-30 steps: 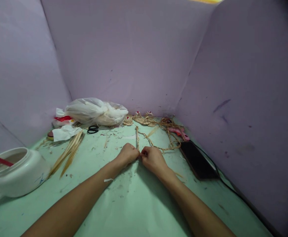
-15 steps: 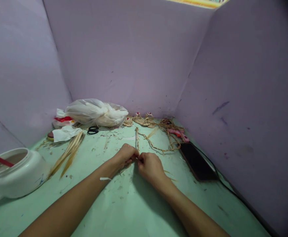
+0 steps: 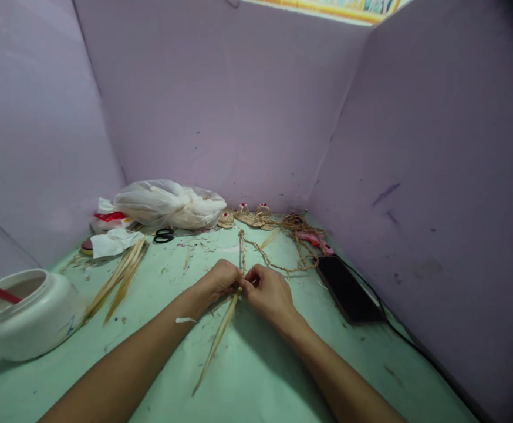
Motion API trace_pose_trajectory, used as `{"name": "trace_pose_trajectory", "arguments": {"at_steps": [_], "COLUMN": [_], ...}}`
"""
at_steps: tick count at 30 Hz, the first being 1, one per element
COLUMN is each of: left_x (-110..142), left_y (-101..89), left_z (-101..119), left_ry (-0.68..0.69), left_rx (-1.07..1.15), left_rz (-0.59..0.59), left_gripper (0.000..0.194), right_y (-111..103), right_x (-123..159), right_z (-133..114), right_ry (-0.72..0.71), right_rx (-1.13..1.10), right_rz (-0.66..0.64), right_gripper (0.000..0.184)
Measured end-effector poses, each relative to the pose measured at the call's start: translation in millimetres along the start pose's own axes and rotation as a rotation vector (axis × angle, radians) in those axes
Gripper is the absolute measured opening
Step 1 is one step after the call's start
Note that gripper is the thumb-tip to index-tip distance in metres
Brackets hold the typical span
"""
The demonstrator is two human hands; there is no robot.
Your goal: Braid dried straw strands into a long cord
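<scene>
My left hand (image 3: 223,278) and my right hand (image 3: 269,289) meet over the green table, fingertips pinched close together. Between them they grip the near end of a braided straw cord (image 3: 243,252). From the pinch a loose, pale straw strand (image 3: 218,336) hangs toward me and to the left. The cord runs away from my hands, turns back at a far point, then curves right into a tangled coil (image 3: 298,225). Which strands each finger holds is hidden.
Left stand a white pot (image 3: 31,311), a bundle of straw strips (image 3: 122,273), black-handled scissors (image 3: 164,235) and a plastic bag (image 3: 168,205). Small woven pieces (image 3: 250,216) lie at the back. On the right are a pink glue gun (image 3: 320,242), a phone (image 3: 348,291) and a cable (image 3: 384,305).
A pale straw strand now shows below my hands, pointing toward me. My fingers have shifted slightly around the cord's end. The whole view has moved a little.
</scene>
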State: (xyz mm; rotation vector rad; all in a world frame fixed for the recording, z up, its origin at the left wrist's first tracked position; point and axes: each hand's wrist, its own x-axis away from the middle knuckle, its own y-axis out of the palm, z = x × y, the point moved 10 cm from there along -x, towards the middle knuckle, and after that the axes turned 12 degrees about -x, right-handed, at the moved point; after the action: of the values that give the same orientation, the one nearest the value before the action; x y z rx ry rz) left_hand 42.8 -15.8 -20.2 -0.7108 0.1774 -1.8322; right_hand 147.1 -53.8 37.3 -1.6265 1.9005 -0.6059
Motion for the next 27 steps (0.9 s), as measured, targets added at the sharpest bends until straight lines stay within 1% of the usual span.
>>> {"name": "trace_pose_trajectory", "arguments": {"at_steps": [3,4,7,11,14,17,19,23,27], "left_x": [1,1,3,2,0,-1,-2,-2,2], "left_y": [0.3,1.0,0.6,2.1,2.0,2.4,1.6,-0.6,0.3], "left_z": [2,3,4,4,4,3,1,1,3], "left_ry": [0.018,0.021,0.017,0.028,0.046,0.046,0.031,0.02,0.018], "left_rx": [0.007,0.006,0.007,0.027,0.027,0.006,-0.013,-0.049,-0.09], "left_rz": [-0.018,-0.028,-0.031,-0.059,-0.062,-0.067,-0.062,-0.048,-0.038], "left_gripper": [0.014,0.016,0.018,0.013,0.013,0.011,0.01,0.009,0.01], "right_y": [-6,-4,12,23,31,42,47,51,42], "right_x": [-5,-7,-13,-18,-18,-15,-13,-16,-22], "right_z": [5,9,21,30,37,40,38,39,44], "right_ry": [-0.012,-0.009,0.008,0.036,0.14,0.259,0.281,0.222,0.161], "right_rx": [-0.041,-0.059,-0.12,-0.223,-0.423,-0.652,-0.714,-0.66,-0.483], "right_rz": [0.044,0.031,-0.053,-0.075,-0.114,-0.176,-0.21,-0.224,-0.16], "right_gripper": [0.011,0.011,0.012,0.013,0.009,0.01,0.008,0.009,0.011]}}
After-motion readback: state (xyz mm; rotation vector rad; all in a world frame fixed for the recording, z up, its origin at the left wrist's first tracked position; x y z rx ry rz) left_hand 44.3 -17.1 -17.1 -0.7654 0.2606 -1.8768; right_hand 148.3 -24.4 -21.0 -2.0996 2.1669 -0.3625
